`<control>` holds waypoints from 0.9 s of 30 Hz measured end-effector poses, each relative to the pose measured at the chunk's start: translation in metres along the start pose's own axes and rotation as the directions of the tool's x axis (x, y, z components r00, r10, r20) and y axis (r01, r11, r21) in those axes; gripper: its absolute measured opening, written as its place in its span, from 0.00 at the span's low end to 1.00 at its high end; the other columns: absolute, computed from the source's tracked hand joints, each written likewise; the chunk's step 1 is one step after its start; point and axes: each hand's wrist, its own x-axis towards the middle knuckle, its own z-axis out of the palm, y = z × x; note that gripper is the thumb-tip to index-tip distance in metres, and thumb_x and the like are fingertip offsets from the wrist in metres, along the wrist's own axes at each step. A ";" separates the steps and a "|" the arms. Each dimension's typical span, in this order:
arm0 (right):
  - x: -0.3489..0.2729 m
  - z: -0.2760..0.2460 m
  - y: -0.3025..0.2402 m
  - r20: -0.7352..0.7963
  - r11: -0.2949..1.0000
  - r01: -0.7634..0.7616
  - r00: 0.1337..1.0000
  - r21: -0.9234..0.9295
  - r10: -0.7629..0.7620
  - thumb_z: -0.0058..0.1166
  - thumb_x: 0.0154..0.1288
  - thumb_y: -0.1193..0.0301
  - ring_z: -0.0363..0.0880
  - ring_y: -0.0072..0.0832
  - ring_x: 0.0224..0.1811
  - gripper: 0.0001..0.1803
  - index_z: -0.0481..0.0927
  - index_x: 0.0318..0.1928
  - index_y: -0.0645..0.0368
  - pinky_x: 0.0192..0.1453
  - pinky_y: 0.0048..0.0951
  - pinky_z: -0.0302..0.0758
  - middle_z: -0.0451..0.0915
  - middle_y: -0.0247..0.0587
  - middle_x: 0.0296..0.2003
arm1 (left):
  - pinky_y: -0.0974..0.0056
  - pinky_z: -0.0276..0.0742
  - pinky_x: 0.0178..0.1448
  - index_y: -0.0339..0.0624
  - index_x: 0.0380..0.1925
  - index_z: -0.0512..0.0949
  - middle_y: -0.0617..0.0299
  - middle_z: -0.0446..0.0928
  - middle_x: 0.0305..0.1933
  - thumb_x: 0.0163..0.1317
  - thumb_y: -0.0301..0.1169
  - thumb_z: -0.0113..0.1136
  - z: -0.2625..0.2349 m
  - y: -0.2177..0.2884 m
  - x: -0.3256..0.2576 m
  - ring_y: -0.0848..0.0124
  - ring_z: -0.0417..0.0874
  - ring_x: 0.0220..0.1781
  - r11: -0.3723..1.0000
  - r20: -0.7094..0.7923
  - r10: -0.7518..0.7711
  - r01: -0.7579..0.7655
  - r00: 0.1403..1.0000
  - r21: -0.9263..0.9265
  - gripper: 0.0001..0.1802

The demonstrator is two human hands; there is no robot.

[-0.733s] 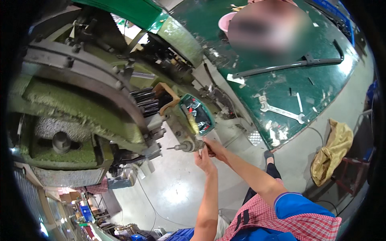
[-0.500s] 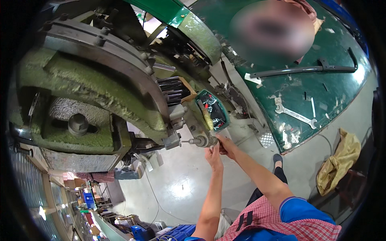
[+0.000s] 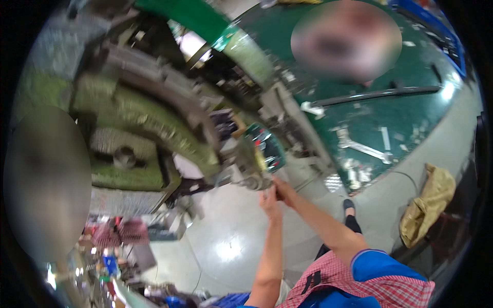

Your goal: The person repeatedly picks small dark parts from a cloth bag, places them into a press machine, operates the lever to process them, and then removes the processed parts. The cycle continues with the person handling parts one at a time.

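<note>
My left hand (image 3: 269,202) reaches up from below, its fingers closed just under a round metal fitting (image 3: 254,181) on the front of the machine. Beside it, my right hand (image 3: 283,191) is closed too, touching or nearly touching the left one. What the fingers hold is hidden and smeared by motion. Just beyond the hands sits a green bin (image 3: 278,163) with small black and red parts inside. The big green cast machine (image 3: 144,128) fills the left side.
On the green table (image 3: 328,123) at the right lie an open-end wrench (image 3: 363,149) and a long black bar (image 3: 377,95). A yellowish sack (image 3: 429,205) rests on the floor at the far right. A plaid-clothed figure (image 3: 120,232) shows at the lower left.
The view has shifted and blurred with head motion. Both hands stay close together by the metal fitting. A large blurred shape now covers the far left.
</note>
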 end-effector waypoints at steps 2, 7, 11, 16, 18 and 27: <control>-0.007 -0.023 0.016 0.026 0.991 0.124 0.992 -0.042 -0.123 0.44 0.62 0.42 0.75 0.24 0.32 0.24 0.76 0.38 0.49 0.38 0.33 0.74 0.77 0.33 0.31 | 0.71 0.70 0.37 0.42 0.34 0.74 0.67 0.75 0.34 0.59 0.26 0.54 -0.002 0.013 -0.006 0.78 0.74 0.33 0.995 0.175 -0.093 0.084 0.980 0.060 0.04; -0.113 0.016 -0.006 -0.212 0.985 0.170 0.964 0.039 -0.158 0.47 0.66 0.60 0.78 0.27 0.37 0.13 0.73 0.39 0.57 0.38 0.32 0.78 0.77 0.37 0.34 | 0.71 0.68 0.45 0.47 0.44 0.72 0.73 0.72 0.40 0.59 0.28 0.54 -0.048 0.005 -0.003 0.80 0.71 0.44 0.979 0.172 -0.203 0.203 0.964 0.018 0.12; -0.202 -0.003 -0.083 -0.102 0.946 0.312 0.948 0.090 -0.302 0.43 0.68 0.67 0.80 0.28 0.36 0.12 0.73 0.45 0.62 0.38 0.31 0.79 0.78 0.40 0.36 | 0.72 0.67 0.43 0.47 0.51 0.69 0.73 0.71 0.45 0.60 0.29 0.53 -0.025 0.019 -0.010 0.79 0.71 0.43 0.958 0.186 -0.275 0.286 0.943 -0.033 0.18; -0.271 -0.038 -0.238 -0.117 0.820 0.555 0.813 -0.143 -0.571 0.46 0.67 0.65 0.80 0.25 0.34 0.14 0.76 0.45 0.63 0.35 0.24 0.79 0.80 0.39 0.34 | 0.61 0.67 0.52 0.48 0.57 0.65 0.67 0.66 0.58 0.60 0.34 0.54 -0.020 0.027 -0.020 0.72 0.68 0.56 0.949 0.117 -0.311 0.314 0.943 -0.009 0.24; -0.274 -0.077 -0.308 -0.181 0.724 0.646 0.703 -0.243 -0.688 0.47 0.67 0.67 0.78 0.23 0.31 0.12 0.78 0.43 0.62 0.32 0.21 0.77 0.79 0.37 0.31 | 0.59 0.68 0.50 0.47 0.57 0.65 0.65 0.67 0.56 0.61 0.37 0.55 -0.015 0.026 -0.032 0.69 0.70 0.54 0.957 0.047 -0.291 0.291 0.956 0.003 0.24; -0.227 -0.159 -0.571 0.114 -0.111 0.026 0.300 -0.993 -0.947 0.47 0.60 0.64 0.80 0.45 0.36 0.14 0.76 0.38 0.63 0.37 0.39 0.76 0.80 0.53 0.30 | 0.72 0.71 0.36 0.41 0.47 0.73 0.61 0.76 0.38 0.64 0.38 0.54 0.195 0.065 -0.072 0.73 0.76 0.33 0.939 0.160 -0.318 0.287 0.934 0.191 0.16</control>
